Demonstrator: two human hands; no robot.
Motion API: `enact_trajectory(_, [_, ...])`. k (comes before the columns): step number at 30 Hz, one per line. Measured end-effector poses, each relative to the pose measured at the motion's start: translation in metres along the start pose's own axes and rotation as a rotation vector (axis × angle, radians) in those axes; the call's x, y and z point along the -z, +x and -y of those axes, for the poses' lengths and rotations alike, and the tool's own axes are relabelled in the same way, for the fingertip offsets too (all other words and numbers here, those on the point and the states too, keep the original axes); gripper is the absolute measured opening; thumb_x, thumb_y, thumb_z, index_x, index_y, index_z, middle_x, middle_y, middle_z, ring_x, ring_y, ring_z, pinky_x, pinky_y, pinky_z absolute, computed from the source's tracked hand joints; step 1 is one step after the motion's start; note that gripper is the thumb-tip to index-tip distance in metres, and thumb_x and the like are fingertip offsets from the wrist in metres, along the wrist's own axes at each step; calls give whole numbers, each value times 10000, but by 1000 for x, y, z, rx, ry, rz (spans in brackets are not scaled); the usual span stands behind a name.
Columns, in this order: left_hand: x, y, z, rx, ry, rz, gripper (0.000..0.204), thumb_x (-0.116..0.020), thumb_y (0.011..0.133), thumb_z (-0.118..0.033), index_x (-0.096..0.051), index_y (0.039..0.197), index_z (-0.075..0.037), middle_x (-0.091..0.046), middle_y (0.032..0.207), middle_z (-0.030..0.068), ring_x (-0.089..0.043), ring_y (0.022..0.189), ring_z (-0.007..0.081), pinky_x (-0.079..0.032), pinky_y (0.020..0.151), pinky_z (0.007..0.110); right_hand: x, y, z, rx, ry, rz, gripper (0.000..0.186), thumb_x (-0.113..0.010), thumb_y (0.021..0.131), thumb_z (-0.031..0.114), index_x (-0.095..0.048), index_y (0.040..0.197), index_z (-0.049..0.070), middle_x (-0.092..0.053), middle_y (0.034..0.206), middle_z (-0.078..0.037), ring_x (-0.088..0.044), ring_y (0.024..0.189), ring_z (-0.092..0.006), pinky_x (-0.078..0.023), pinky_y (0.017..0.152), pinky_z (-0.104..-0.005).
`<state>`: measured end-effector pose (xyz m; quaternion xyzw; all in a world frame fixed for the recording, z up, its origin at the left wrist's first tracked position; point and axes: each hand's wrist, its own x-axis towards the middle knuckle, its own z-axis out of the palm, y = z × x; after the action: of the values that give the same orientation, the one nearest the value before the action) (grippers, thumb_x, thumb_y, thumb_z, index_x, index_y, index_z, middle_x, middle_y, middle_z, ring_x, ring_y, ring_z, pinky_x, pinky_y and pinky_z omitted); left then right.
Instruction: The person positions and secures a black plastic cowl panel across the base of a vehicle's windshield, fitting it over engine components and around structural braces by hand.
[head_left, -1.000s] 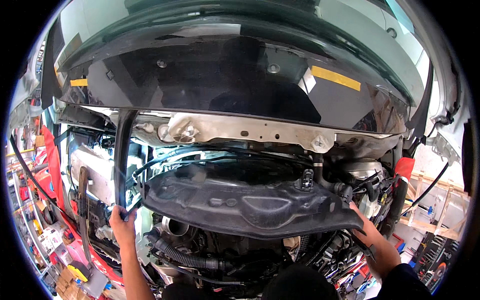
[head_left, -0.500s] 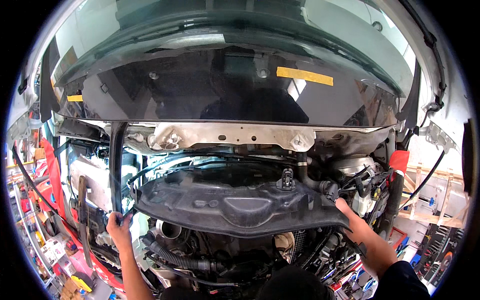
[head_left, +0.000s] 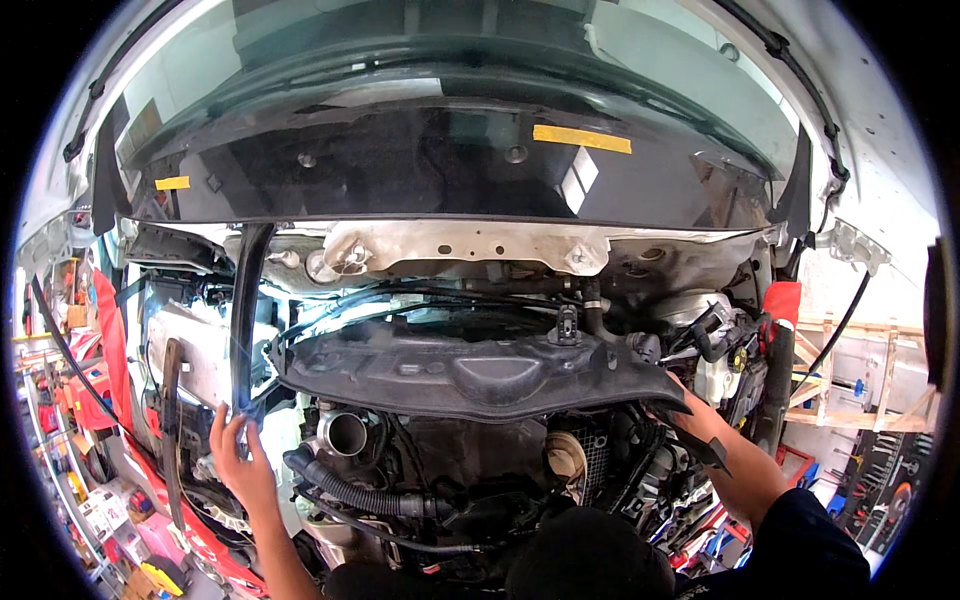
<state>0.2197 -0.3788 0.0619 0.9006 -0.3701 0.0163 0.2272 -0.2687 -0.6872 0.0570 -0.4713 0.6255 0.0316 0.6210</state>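
Note:
My left hand (head_left: 243, 455) has its fingers apart and curled loosely at the lower end of a long black strip (head_left: 250, 310), which runs down from below the windscreen; whether they touch it is unclear. My right hand (head_left: 730, 465) grips the right end of a large moulded black plastic panel (head_left: 500, 370), its fingertips hidden under the edge. The panel lies crosswise over the engine bay, with a small fitting (head_left: 565, 325) upright on its back edge.
Below the panel sit an open metal pipe mouth (head_left: 345, 432) and a ribbed hose (head_left: 370, 497). A white metal bracket (head_left: 470, 248) spans the windscreen's base (head_left: 440, 180). Red covers (head_left: 112, 350) drape the sides. Shelving, tools and a wooden crate (head_left: 830, 415) stand beyond.
My left hand's fingers have loosened and spread from their pinch on the strip. The panel has shifted slightly away from me, uncovering more engine beneath its front edge. The whole view has shifted slightly.

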Motion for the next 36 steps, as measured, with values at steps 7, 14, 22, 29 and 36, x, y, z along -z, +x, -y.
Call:
enact_trajectory(7, [-30, 23, -224, -599, -337, 421, 690, -643, 781, -612, -617, 1156, -33, -618, 1222, 142, -525, 1220, 329, -281, 1098, 506, -12, 52, -42, -353, 252, -185, 309, -596, 896, 229, -612, 1069, -26, -655, 978, -137, -612, 844, -232, -475, 785, -359])
enact_trajectory(14, [-57, 20, -231, -685, -193, 672, 734, -823, 538, -516, -665, 1090, -59, -632, 1217, 109, -632, 1079, 286, -473, 965, 440, 6, 43, -72, -389, 143, -297, 316, -621, 875, 266, -647, 993, -26, -674, 914, -140, -633, 775, -252, -492, 731, -382])
enact_trajectory(22, [-58, -8, -241, -673, -84, 630, 665, -816, 455, -195, -665, 1095, -99, -588, 1303, 115, -602, 1143, 263, -463, 984, 404, 26, 50, -74, -370, -69, -335, 341, -650, 852, 308, -688, 906, -26, -697, 840, -144, -657, 697, -275, -511, 670, -408])
enact_trajectory(29, [-71, 19, -214, -828, -133, 501, 512, -835, 461, -218, -673, 932, -97, -658, 1199, 44, -663, 974, 222, -536, 876, 381, -7, 40, -72, -468, 391, -312, 395, -669, 871, 344, -682, 992, -31, -693, 863, -108, -636, 676, -222, -495, 637, -373])
enact_trajectory(36, [-57, 16, -251, -790, -55, 599, 415, -793, 546, -76, -667, 940, -93, -651, 1206, 24, -638, 991, 244, -541, 827, 339, 41, 34, -59, -472, 373, -101, 516, -568, 885, 448, -605, 1139, 1, -589, 1134, -157, -563, 994, -264, -422, 861, -425])
